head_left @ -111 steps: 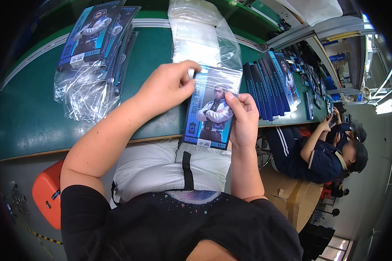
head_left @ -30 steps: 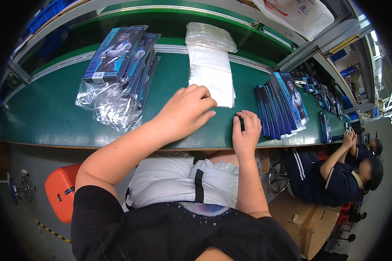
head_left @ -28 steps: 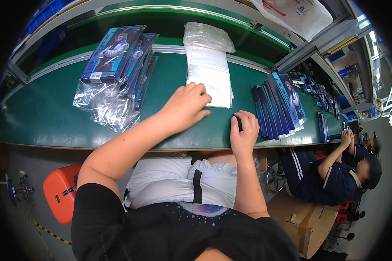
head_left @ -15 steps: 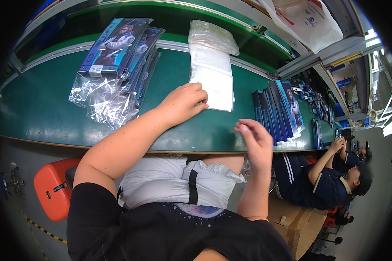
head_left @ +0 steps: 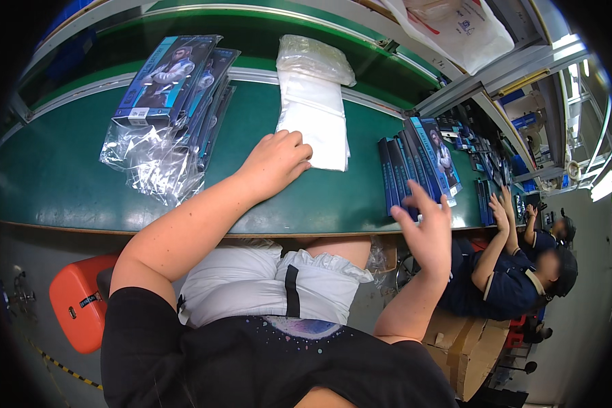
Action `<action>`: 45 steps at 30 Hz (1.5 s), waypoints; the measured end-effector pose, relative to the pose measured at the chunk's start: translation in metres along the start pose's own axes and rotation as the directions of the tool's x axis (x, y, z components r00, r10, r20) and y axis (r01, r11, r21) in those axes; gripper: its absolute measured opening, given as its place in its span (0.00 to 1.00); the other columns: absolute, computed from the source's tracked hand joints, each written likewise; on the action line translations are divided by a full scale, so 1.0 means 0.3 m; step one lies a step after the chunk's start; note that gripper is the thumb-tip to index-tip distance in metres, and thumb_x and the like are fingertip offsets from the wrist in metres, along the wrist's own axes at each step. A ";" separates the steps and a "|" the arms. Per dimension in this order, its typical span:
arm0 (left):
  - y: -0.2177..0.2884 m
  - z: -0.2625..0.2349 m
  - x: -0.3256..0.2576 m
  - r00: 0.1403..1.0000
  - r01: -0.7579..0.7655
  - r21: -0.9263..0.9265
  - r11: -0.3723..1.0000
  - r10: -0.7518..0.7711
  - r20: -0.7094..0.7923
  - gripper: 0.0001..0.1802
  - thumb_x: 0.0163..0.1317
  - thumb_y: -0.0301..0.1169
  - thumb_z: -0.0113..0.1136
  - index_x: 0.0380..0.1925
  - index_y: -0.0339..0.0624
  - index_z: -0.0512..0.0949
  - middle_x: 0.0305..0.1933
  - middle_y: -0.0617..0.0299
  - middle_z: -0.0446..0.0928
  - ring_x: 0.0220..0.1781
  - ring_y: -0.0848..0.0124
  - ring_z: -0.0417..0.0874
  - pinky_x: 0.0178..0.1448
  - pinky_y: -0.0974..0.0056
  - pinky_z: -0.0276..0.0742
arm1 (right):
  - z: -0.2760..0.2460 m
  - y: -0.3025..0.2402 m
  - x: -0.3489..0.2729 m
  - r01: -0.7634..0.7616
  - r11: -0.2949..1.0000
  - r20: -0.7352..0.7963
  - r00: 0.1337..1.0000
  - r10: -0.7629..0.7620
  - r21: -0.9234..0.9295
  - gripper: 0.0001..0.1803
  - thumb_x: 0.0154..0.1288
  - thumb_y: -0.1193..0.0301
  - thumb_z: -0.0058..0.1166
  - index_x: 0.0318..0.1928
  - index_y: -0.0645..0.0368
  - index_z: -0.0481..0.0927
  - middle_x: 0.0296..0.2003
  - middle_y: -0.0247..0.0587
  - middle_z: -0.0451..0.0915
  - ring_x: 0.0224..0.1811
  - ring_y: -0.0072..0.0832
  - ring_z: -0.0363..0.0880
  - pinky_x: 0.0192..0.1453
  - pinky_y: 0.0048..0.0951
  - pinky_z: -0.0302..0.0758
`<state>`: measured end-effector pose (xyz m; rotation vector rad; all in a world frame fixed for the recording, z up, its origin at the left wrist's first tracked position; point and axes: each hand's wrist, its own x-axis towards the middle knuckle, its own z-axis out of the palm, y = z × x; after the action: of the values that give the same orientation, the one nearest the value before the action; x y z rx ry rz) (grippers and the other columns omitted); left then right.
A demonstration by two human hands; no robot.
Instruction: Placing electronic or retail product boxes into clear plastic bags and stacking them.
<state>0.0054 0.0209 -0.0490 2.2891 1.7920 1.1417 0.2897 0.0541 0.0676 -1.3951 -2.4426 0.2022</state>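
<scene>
A flat stack of clear-white plastic bags [head_left: 316, 129] lies on the green table. My left hand [head_left: 279, 160] is at its near left corner, fingers curled in against the edge; the fingertips are partly hidden. Farther right, my right hand [head_left: 425, 228] is raised with thumb and fingers apart and nothing in it, just in front of a row of slim blue boxes [head_left: 408, 173] standing on edge. To the left, a pile of similar boxes in clear plastic bags [head_left: 163, 85] lies with the loose bag ends [head_left: 149, 153] toward me.
Behind the bags lies a crumpled clear bundle [head_left: 316, 58]. A white plastic bag [head_left: 455, 27] hangs from the frame at upper right. Co-workers [head_left: 517, 279] sit along the table to my right. A cardboard box [head_left: 462, 353] and a red-orange stool [head_left: 81, 302] are below the table edge.
My right hand has moved right, toward the standing boxes, and its fingers have spread. My left hand stays at the bag corner. The view has shifted slightly. The nearest co-worker's hands have risen.
</scene>
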 end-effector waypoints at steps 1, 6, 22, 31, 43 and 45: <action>0.003 -0.003 0.002 1.000 -0.010 0.015 1.000 0.010 0.003 0.08 0.54 0.32 0.65 0.32 0.43 0.78 0.36 0.60 0.72 0.41 0.59 0.75 0.45 0.57 0.72 | -0.003 -0.012 -0.002 -0.007 0.999 0.100 0.995 0.011 -0.039 0.25 0.60 0.63 0.59 0.55 0.63 0.76 0.37 0.46 0.81 0.45 0.43 0.79 0.70 0.44 0.55; 0.014 -0.058 0.028 0.996 -0.001 0.029 1.000 0.004 -0.086 0.08 0.52 0.30 0.66 0.32 0.44 0.77 0.36 0.60 0.73 0.41 0.59 0.74 0.46 0.57 0.71 | -0.013 0.022 0.052 0.176 0.953 -0.515 0.857 -0.025 0.247 0.15 0.61 0.75 0.59 0.48 0.66 0.79 0.40 0.46 0.81 0.45 0.36 0.79 0.55 0.32 0.70; -0.038 -0.034 0.031 0.996 0.073 -0.105 0.992 -0.079 -0.050 0.06 0.60 0.31 0.60 0.32 0.41 0.79 0.35 0.60 0.73 0.41 0.59 0.74 0.47 0.58 0.71 | 0.002 0.143 0.185 -0.201 0.979 -0.270 0.943 0.197 0.010 0.42 0.47 0.53 0.69 0.60 0.62 0.70 0.53 0.54 0.70 0.58 0.45 0.69 0.64 0.41 0.64; -0.054 -0.017 0.023 0.986 0.081 -0.114 0.990 -0.097 -0.134 0.05 0.61 0.30 0.58 0.32 0.41 0.78 0.35 0.57 0.74 0.40 0.56 0.74 0.46 0.56 0.71 | -0.058 -0.082 -0.014 0.323 0.933 -0.092 0.946 -0.311 0.162 0.41 0.38 0.66 0.73 0.57 0.60 0.72 0.49 0.48 0.73 0.54 0.45 0.71 0.59 0.39 0.68; -0.007 -0.029 0.008 0.993 0.024 -0.069 0.997 -0.032 -0.110 0.11 0.56 0.29 0.62 0.41 0.44 0.80 0.38 0.62 0.74 0.45 0.61 0.74 0.52 0.58 0.69 | 0.252 -0.133 -0.064 0.331 0.939 0.183 0.921 -0.343 0.093 0.57 0.35 0.48 0.74 0.67 0.55 0.63 0.63 0.62 0.60 0.66 0.55 0.59 0.69 0.58 0.53; -0.030 -0.017 0.012 0.998 0.001 -0.028 1.000 -0.002 -0.061 0.12 0.56 0.30 0.62 0.42 0.45 0.79 0.37 0.63 0.75 0.44 0.61 0.74 0.51 0.58 0.69 | 0.297 -0.127 -0.067 0.356 0.932 0.140 0.921 -0.363 0.076 0.56 0.36 0.49 0.74 0.67 0.55 0.63 0.61 0.59 0.62 0.65 0.54 0.61 0.69 0.57 0.54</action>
<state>-0.0046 0.0249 -0.0474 2.2615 1.7856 1.2413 0.2377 0.0206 -0.0096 -0.9144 -2.7449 0.2869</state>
